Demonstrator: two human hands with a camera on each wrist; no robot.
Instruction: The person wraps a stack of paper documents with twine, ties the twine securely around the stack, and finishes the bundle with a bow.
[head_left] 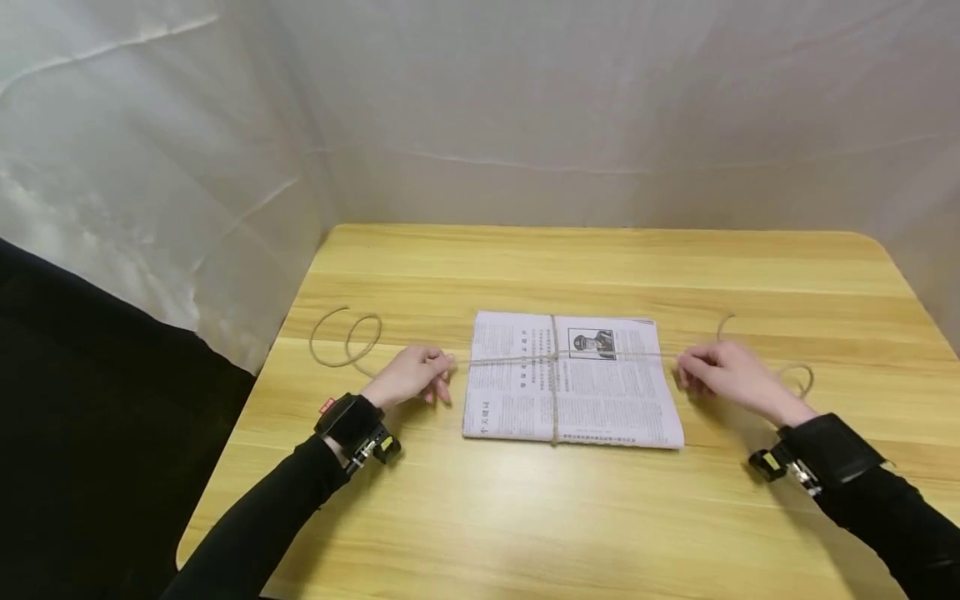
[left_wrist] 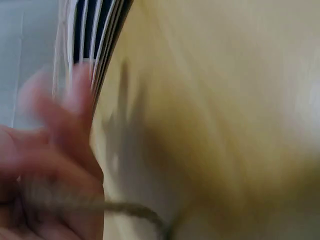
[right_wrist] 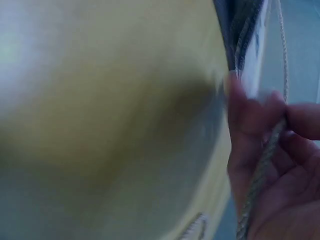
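White sheeting backed a wooden table; at far left, loose twine lay coiled; the left hand pinched one strand in curled fingers; a folded newspaper, cross-tied, lay flat at table centre between the hands; the right hand gripped the opposite strand, fingers curled round it.

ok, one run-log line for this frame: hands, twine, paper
left hand: grips twine end | right hand: grips other end | newspaper: flat on table, twine crossed over it
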